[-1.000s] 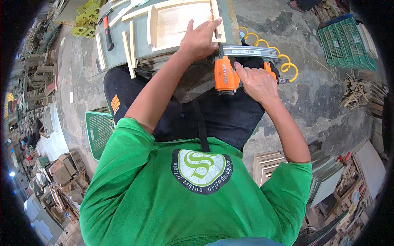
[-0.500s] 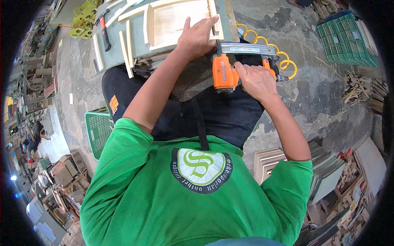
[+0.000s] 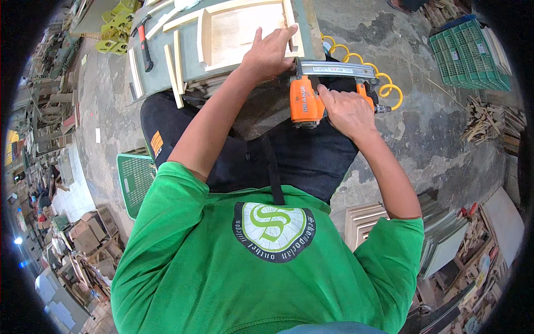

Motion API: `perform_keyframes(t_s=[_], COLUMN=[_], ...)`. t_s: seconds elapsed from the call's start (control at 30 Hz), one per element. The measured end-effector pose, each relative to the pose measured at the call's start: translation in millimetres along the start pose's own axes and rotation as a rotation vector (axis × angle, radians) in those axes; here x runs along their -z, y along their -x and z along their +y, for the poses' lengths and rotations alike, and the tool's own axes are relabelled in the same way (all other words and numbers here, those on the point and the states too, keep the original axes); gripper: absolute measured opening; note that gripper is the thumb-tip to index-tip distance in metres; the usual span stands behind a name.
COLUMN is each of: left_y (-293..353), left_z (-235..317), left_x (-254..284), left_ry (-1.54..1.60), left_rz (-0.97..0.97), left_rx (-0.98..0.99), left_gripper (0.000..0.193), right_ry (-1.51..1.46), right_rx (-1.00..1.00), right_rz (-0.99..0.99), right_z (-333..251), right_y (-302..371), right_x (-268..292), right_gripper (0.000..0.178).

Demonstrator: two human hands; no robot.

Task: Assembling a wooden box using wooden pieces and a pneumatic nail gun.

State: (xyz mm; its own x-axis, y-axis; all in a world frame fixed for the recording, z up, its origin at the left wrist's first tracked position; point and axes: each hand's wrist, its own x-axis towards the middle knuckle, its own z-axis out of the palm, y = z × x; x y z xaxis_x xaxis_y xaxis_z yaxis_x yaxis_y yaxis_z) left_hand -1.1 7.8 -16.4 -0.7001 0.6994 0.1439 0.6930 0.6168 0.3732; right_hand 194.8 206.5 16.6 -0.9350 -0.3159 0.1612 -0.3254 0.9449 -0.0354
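Observation:
A shallow wooden frame with a pale panel [image 3: 236,39] lies on the workbench at the top of the view. My left hand [image 3: 270,55] grips its near right corner, fingers over the side rail and thumb raised. An orange pneumatic nail gun [image 3: 305,100] is in my right hand [image 3: 350,114], which is closed round its handle. The gun's nose is close to the frame's near right corner, just beside my left hand; whether it touches the wood I cannot tell. From the gun's handle end runs a coiled yellow air hose [image 3: 396,93].
Left of the frame are loose wooden strips [image 3: 177,61] and a hammer [image 3: 146,50] on the workbench [image 3: 161,78]. Green crates stand at the far right [image 3: 470,54] and by my left leg [image 3: 136,181]. Stacked panels [image 3: 364,220] and wood scraps [image 3: 492,122] lie on the right.
The view has shifted slightly. Both hands keep their hold, and the nail gun stays beside the frame's corner.

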Motion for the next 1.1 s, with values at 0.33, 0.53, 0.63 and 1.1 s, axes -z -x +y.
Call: perform_keyframes(t_s=[0.33, 0.53, 0.63, 1.1], left_y=[2, 4, 4, 0], left_z=[3, 5, 5, 5], left_x=[1, 1, 0, 7], left_ry=[-0.018, -0.021, -0.016, 0.084], left_rz=[0.015, 0.036, 0.023, 0.111], left_rx=[-0.007, -0.014, -0.018, -0.050], left_gripper=[0.086, 0.084, 0.084, 0.065], right_ry=[0.031, 0.051, 0.043, -0.098], right_rx=[0.009, 0.014, 0.010, -0.092], right_rz=[0.014, 0.054, 0.048, 0.027], right_z=[-2, -4, -2, 36], right_y=[1, 1, 2, -42], right_x=[-4, -4, -5, 60], right_gripper=[0.026, 0.022, 0.022, 0.074])
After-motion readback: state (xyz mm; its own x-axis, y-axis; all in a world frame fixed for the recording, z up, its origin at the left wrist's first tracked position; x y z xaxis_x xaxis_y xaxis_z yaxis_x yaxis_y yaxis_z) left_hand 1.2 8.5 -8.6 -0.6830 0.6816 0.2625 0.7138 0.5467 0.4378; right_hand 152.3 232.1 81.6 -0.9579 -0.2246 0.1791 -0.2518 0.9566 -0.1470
